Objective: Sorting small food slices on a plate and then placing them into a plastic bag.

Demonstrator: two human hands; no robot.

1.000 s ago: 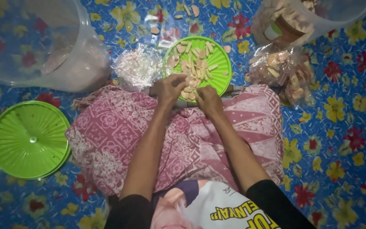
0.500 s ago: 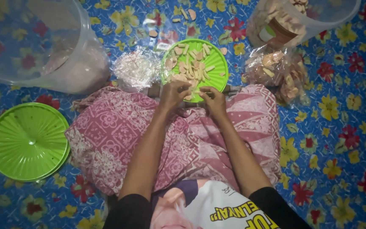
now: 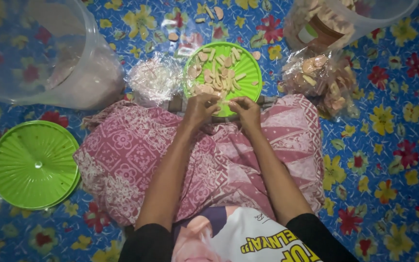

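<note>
Left hand (image 3: 201,107): fingers curled at the near rim of the green plate (image 3: 248,73), pinching something small; what it is is hard to make out.
Right hand (image 3: 246,110): fingertips pinched together just beside the left, over the same rim.
Pale pieces (image 3: 219,73): heaped on the plate, far of the hands.
Pink patterned cloth (image 3: 136,155): covers the lap, hiding the legs.
Clear bag of pieces (image 3: 323,80): right, contents blurred.
Crumpled plastic (image 3: 153,77): left of the plate.
Clear tub (image 3: 40,53): far left, cut off.
Green lid (image 3: 34,165): near left.

Dim, soft overhead light; slight blur throughout.
</note>
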